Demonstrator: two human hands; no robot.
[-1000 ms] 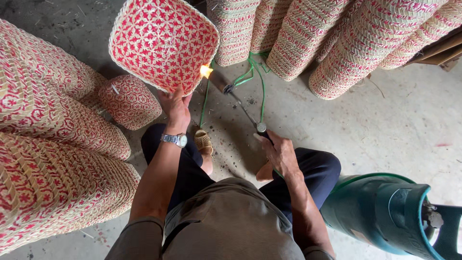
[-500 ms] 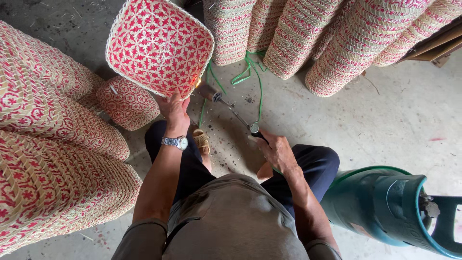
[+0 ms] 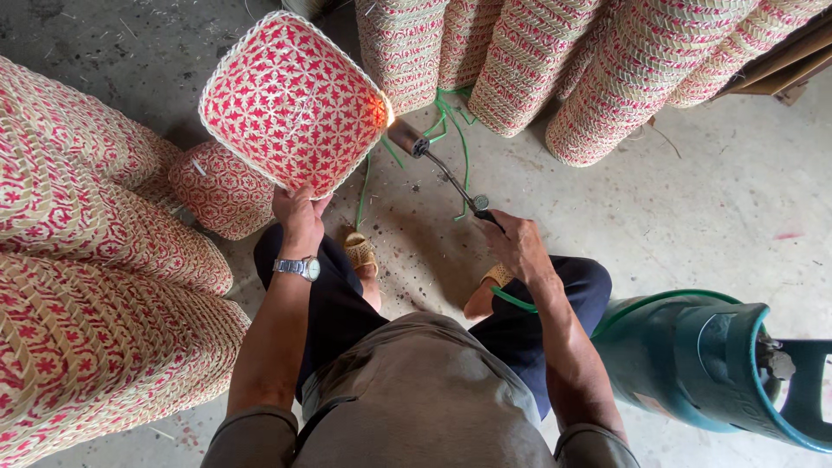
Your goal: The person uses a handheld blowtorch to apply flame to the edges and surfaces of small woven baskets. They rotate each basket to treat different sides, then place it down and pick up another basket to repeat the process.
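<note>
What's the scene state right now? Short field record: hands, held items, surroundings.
left hand: grips lower edge of red-and-cream woven basket, held up, tilted
right hand: holds gas torch by its handle
flame: at torch nozzle, touching basket's right edge
hose: green hose runs from torch toward teal gas cylinder at right
stacks: woven basket stacks left and top
floor: concrete floor

Grey concrete floor (image 3: 693, 191) – scuffed, daylit – ringed by stacked woven baskets (image 3: 78, 286).
</note>
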